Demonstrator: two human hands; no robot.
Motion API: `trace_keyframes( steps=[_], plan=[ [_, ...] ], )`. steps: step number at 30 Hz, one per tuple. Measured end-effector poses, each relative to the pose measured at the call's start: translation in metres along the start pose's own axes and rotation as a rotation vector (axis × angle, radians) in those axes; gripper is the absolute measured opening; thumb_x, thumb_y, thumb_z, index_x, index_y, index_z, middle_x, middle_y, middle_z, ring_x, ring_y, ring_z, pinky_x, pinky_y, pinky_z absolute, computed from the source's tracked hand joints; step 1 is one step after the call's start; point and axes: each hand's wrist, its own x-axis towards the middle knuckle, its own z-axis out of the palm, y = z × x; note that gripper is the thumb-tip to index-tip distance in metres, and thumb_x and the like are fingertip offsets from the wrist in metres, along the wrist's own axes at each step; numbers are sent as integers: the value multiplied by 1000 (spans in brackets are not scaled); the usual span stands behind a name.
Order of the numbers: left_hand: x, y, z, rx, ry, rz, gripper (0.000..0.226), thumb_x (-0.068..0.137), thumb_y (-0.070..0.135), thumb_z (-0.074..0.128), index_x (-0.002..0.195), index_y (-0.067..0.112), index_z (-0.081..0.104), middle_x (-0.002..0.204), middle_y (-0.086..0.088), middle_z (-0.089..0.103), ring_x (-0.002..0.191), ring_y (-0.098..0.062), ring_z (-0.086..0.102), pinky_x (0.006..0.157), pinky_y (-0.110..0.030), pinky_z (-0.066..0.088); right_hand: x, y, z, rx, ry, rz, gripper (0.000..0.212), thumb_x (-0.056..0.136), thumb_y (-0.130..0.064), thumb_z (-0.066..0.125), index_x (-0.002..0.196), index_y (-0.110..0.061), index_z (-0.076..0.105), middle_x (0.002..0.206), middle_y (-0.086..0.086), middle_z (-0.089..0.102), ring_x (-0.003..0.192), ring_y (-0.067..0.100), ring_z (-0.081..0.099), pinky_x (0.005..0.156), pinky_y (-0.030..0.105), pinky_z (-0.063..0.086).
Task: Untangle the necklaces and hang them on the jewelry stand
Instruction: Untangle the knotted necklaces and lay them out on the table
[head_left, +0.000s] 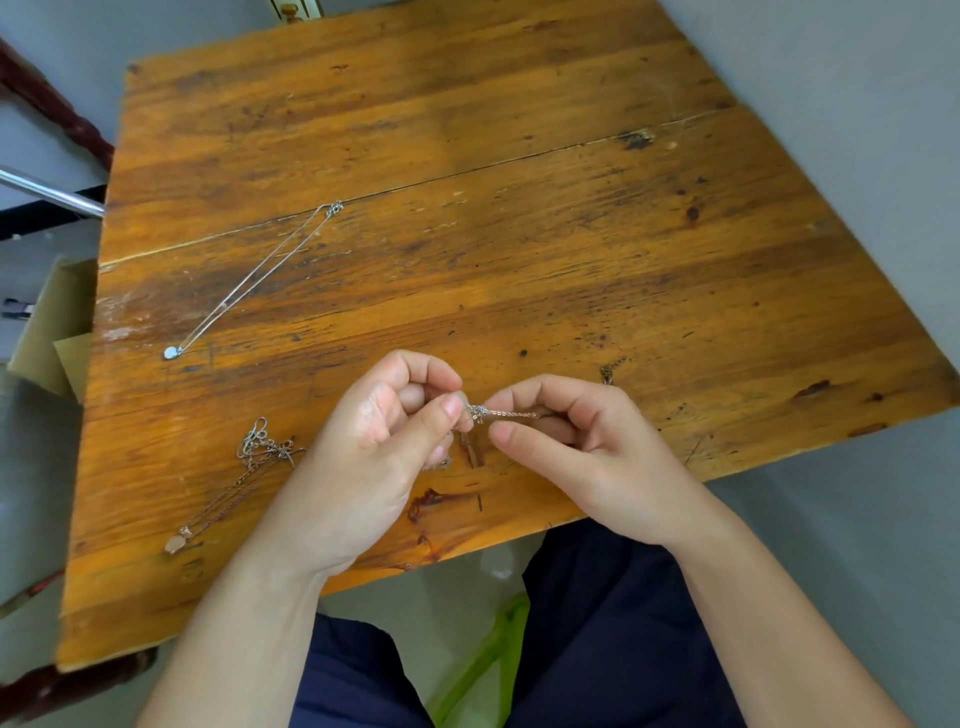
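Silver necklace (260, 275), longest piece, laid straight on the wooden table (519, 156) well beyond the left hand (363, 457), round pendant (171, 352) at its near end. Tangled chains (260, 452) just left of that hand, one rose-toned with a pale pendant. Thin chain (511, 414) stretched between both hands, pinched by thumb and forefinger of left hand and right hand (571, 447). Small knot (479, 410) beside the left fingertips. Dark chain end (610, 369) just beyond the right hand.

Probably a home room: worn wooden table (519, 156), cardboard box (62, 306), grey floor (857, 93).
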Motion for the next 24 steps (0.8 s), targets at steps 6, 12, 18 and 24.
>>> trace_keyframes(
  steps=[6,12,18,24],
  plan=[
    [-1,4,-4,164,-23,27,16,93,26,55,104,16,60,80,6,65,69,-2,55,67,-19,47,-1,3,-1,-52,35,-82,7,96,-25,68,95,-22,75,58,8,42,53,21,33,53,30,30],
    [-3,5,-5,334,-16,6,9,96,22,60,101,25,67,91,2,70,85,-7,66,74,-17,51,0,5,-5,-188,129,-137,6,92,-28,71,95,-27,76,83,-1,61,74,16,56,69,28,47],
    [-3,5,-7,382,-66,-57,10,90,35,66,97,30,72,93,3,74,90,-14,69,84,-34,56,0,4,-8,-195,133,-128,6,95,-29,69,94,-28,75,85,3,63,77,20,58,72,37,50],
    [-1,5,-2,210,-27,-87,7,90,17,67,94,15,73,76,2,70,65,-3,58,62,-15,45,0,5,-4,-194,162,-143,8,96,-29,66,94,-27,74,85,2,62,78,20,58,73,41,50]
  ],
)
